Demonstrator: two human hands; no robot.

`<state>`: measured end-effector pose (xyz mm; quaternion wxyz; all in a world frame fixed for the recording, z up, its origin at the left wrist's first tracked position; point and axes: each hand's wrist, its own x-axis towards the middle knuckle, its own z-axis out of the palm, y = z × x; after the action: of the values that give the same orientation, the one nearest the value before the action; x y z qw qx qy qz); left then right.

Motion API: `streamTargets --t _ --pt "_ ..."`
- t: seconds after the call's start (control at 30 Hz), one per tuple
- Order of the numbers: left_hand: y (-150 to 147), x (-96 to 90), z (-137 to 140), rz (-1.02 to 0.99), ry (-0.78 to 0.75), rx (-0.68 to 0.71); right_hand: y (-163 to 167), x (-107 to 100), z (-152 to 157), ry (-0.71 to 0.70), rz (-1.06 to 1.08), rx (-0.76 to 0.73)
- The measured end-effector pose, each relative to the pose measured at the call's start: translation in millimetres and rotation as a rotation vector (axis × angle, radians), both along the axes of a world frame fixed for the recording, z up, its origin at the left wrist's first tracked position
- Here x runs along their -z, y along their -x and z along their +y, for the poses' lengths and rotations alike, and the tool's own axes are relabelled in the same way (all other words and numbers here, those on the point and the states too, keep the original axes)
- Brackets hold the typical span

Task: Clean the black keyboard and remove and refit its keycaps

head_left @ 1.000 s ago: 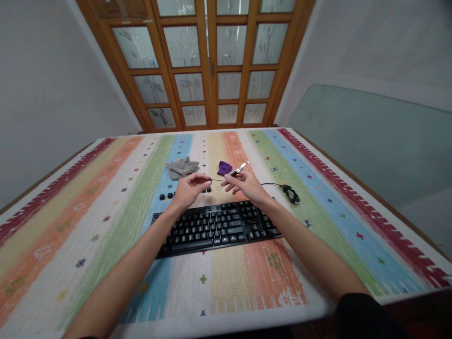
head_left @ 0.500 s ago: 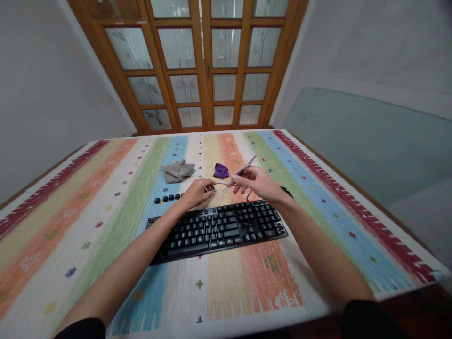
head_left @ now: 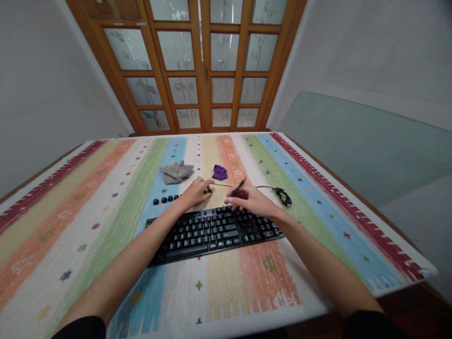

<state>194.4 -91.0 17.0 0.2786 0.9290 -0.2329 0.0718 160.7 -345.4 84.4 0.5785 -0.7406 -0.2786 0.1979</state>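
My left hand (head_left: 197, 194) is closed just above the keyboard's back edge. Its fingertips pinch a small black keycap (head_left: 209, 191), mostly covered by the fingers. A slim dark pen-like tool (head_left: 239, 186) slants up out of my right hand (head_left: 251, 199), whose fingers are wrapped round it; the tool's lower tip is hard to make out. That hand hovers over the back edge of the black keyboard (head_left: 197, 238), which lies beneath both forearms. Left of my left hand sits a row of loose black keycaps (head_left: 165, 200). A thin pale strand or stick (head_left: 221, 184) shows between the hands.
Beyond the hands lie a crumpled grey cloth (head_left: 176, 172) and a small purple cloth (head_left: 219, 172). To the right, a bundled black cable (head_left: 283, 197) rests on the striped tablecloth (head_left: 116, 207). Wooden glass-paned doors (head_left: 203, 94) stand behind the table.
My right hand has come down and nearer, over the keyboard's back edge, with the tool still in it. The cable bundle is more exposed. My left hand has barely moved.
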Motion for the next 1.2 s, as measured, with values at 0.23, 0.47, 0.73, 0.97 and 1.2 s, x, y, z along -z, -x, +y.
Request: streamTargets --t 0.23,0.47,0.73,0.97,1.2 --pt "1 2.0 2 -0.001 -0.021 -0.004 5 13 2 -0.016 -0.003 -0.007" --pt "0 2.1 3 0.016 -0.074 -0.020 0 28 5 0.054 -0.089 -0.078" --pt "10 -9.7 5 -0.023 -0.123 -0.082 -5 36 9 0.084 -0.056 -0.069" --pt "48 -33.0 30 -0.202 -0.020 -0.147 -7 36 12 0.088 -0.125 -0.081" --pt "97 -38.3 76 -0.018 0.023 -0.278 -10 37 15 0.135 -0.294 -0.084"
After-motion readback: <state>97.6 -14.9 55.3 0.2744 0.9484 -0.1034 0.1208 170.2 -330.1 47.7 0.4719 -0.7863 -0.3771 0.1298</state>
